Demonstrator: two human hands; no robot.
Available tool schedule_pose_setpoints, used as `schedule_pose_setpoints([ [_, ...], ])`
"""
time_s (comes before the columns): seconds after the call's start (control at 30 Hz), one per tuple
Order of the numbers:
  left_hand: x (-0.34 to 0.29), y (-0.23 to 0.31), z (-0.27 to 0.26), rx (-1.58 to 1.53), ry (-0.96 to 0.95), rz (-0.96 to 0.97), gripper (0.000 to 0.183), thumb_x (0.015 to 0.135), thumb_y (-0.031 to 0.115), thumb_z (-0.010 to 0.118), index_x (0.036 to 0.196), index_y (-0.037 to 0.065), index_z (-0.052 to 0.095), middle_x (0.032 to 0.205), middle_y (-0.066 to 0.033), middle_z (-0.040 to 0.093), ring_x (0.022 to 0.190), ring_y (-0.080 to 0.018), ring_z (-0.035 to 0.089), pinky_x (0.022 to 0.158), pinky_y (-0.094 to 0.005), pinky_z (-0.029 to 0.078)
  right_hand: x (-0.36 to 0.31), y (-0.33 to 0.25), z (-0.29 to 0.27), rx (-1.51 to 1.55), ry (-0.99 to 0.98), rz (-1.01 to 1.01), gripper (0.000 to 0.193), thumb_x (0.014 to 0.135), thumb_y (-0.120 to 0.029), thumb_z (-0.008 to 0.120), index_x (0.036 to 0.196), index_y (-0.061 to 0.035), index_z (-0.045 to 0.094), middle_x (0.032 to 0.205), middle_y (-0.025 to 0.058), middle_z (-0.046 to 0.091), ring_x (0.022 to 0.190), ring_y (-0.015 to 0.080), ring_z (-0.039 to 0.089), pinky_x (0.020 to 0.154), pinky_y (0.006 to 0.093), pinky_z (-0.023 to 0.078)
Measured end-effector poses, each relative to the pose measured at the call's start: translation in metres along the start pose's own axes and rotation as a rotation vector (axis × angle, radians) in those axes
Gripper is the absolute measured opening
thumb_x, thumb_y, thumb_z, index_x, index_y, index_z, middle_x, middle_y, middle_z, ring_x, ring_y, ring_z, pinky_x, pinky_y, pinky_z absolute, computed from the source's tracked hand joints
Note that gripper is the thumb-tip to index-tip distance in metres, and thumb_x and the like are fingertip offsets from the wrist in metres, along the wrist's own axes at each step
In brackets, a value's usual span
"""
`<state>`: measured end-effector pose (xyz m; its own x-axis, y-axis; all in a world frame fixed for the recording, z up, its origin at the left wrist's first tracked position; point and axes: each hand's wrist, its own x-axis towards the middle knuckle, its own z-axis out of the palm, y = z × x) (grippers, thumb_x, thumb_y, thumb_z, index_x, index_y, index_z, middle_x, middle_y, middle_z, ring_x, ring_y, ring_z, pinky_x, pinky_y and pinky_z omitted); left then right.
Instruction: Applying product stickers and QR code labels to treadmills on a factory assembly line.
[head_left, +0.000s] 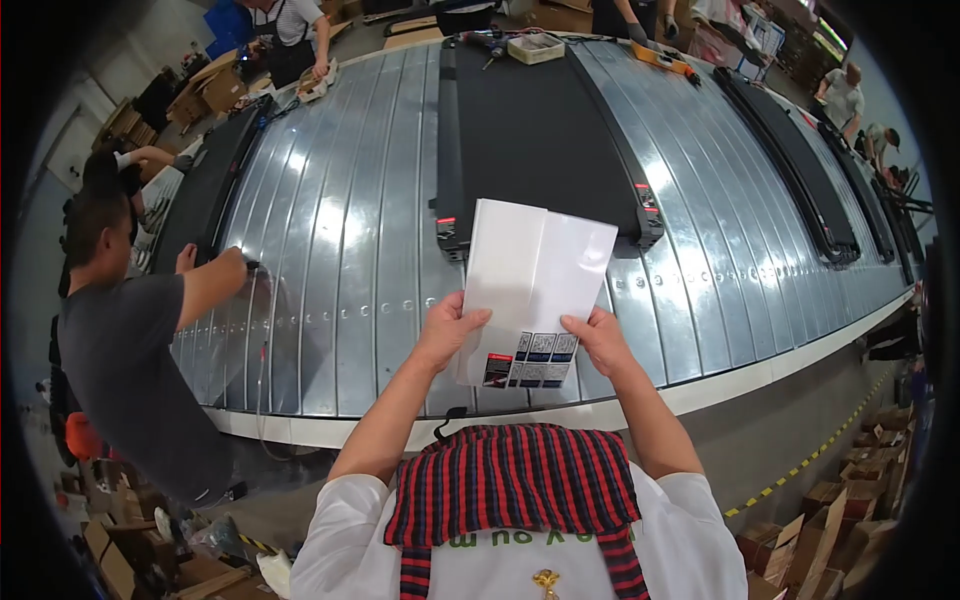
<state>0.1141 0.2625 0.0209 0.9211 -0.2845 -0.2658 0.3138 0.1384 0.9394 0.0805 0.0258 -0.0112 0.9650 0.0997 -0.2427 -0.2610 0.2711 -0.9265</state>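
Note:
A stack of white sheets (536, 260) is held up in front of me, with a strip of small dark pictograms and a red-topped label near its lower edge. My left hand (448, 328) grips its left edge, thumb on the front. On the right edge my right hand (598, 342) pinches it the same way. The fingers behind the sheets are hidden. Just beyond the stack lies a black flat machine like a treadmill deck (530, 130), with dark side rails and red-and-white labels at its near corners. The sheets cover part of its near end.
The machine rests on a conveyor of shiny metal slats (340, 280) with a pale front edge. More black decks (785, 160) lie right and left. A co-worker (140, 330) bends over the left one. A small parts tray (536, 48) sits on the far end. Cardboard boxes (850, 500) stand lower right.

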Motion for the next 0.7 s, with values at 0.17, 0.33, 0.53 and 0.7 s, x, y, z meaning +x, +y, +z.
schedule_pose_setpoints([
  [0.17,-0.037,0.025,-0.039,-0.009,0.022,0.066,0.029,0.074,0.005,0.059,0.101,-0.002,0.051,0.092,-0.0079,0.058,0.082,-0.0124,0.054,0.074,-0.0242,0.043,0.007,-0.045,0.06,-0.023,-0.027,-0.11,0.027,0.074,-0.007,0.059,0.099,0.0018,0.052,0.086,0.0078,0.06,0.075,0.0112,0.056,0.069,0.024,0.045],
  [0.33,-0.063,0.041,-0.067,0.0,0.05,0.014,0.026,0.076,0.011,0.059,0.097,-0.002,0.053,0.09,-0.0061,0.058,0.08,-0.013,0.055,0.072,-0.0242,0.043,0.007,-0.077,0.099,-0.065,-0.099,-0.254,0.023,0.074,-0.003,0.057,0.095,0.0033,0.052,0.084,0.0068,0.059,0.072,0.0081,0.055,0.065,0.0207,0.045],
  [0.53,-0.072,0.051,-0.07,-0.159,0.03,0.105,0.025,0.078,0.02,0.059,0.094,0.001,0.056,0.087,-0.0029,0.059,0.076,-0.0104,0.053,0.065,-0.0233,0.042,0.013,-0.098,0.134,-1.098,0.368,-0.991,0.056,0.066,-0.005,0.061,0.117,-0.0034,0.036,0.092,0.0104,0.054,0.087,0.0239,0.05,0.075,0.0329,0.04],
  [0.7,-0.066,0.061,-0.057,-0.328,0.085,0.261,0.025,0.078,0.02,0.059,0.093,0.001,0.057,0.082,-0.0026,0.059,0.072,-0.0098,0.053,0.064,-0.0229,0.041,0.01,-0.07,0.159,-0.721,-0.184,-0.54,0.021,0.071,-0.004,0.059,0.09,-0.0025,0.052,0.081,0.0047,0.056,0.068,0.0114,0.051,0.061,0.0234,0.042],
])
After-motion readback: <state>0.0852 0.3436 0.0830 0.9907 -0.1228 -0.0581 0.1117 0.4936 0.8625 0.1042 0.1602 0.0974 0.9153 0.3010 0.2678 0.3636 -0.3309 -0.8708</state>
